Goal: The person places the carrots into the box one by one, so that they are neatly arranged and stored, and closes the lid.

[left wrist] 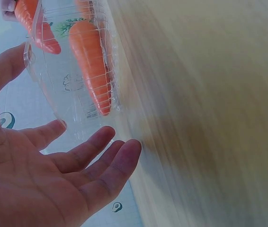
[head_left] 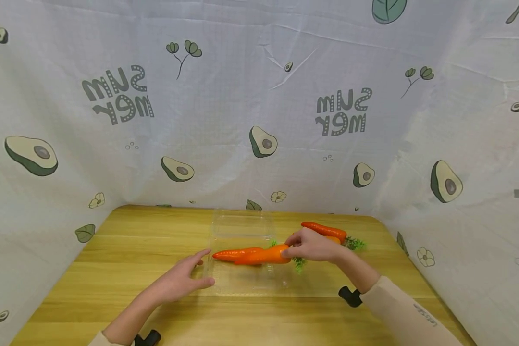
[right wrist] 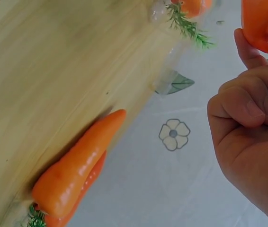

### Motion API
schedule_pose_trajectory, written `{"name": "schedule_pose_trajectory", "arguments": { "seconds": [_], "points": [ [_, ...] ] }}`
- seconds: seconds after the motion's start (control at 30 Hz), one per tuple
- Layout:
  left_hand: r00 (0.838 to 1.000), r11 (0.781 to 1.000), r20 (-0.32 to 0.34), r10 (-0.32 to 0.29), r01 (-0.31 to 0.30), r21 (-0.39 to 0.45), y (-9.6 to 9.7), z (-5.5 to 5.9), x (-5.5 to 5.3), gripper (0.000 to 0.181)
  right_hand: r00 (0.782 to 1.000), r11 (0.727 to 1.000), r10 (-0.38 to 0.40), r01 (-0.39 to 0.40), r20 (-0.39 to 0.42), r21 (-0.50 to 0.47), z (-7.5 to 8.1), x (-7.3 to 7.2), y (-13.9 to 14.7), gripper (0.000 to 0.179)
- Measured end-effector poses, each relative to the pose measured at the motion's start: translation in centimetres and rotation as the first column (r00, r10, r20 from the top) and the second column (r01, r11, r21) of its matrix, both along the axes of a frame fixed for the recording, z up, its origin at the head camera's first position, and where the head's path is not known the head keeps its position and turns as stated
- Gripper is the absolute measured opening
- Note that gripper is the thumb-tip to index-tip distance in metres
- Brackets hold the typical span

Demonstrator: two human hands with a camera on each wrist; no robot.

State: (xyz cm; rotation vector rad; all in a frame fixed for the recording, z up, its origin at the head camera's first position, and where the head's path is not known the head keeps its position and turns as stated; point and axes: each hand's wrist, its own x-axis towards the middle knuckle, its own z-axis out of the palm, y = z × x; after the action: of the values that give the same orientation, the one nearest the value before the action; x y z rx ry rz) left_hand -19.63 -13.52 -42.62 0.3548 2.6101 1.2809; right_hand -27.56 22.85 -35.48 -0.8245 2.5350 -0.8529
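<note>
From far off, I see the right hand (head_left: 315, 245) pinching the thick leafy end of a carrot (head_left: 265, 256) and holding it over the clear box (head_left: 242, 281). Its tip points left. Another carrot (left wrist: 89, 64) lies in the box. The box lid (head_left: 242, 223) is open at the back. The left hand (head_left: 183, 281) has its fingers spread apart, right by the box's left end; I can't tell if they press on it. Two more carrots (right wrist: 77, 170) lie on the table (head_left: 155, 240) to the right, side by side.

I think this step is bringing a carrot to the box. The next move seems to call for a slow, level drop beside the other carrot, with the box kept still, before the pinch lets go.
</note>
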Motion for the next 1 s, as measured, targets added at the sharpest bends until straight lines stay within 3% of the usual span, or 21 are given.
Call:
{"name": "schedule_pose_trajectory", "arguments": {
  "seconds": [0.27,1.0],
  "points": [
    [1.0,1.0,0.008,-0.004,0.004,-0.002,0.0,-0.1,0.0,0.085,0.999,0.999,0.046,-0.046,0.001,-0.012,-0.6,0.0,-0.9,0.022],
    [1.0,1.0,0.008,0.015,-0.015,-0.012,0.1,-0.1,0.0,0.085,0.996,0.997,0.077,-0.078,0.053,0.023,-2.0,-0.6,-2.3,0.027]
  ]
}}
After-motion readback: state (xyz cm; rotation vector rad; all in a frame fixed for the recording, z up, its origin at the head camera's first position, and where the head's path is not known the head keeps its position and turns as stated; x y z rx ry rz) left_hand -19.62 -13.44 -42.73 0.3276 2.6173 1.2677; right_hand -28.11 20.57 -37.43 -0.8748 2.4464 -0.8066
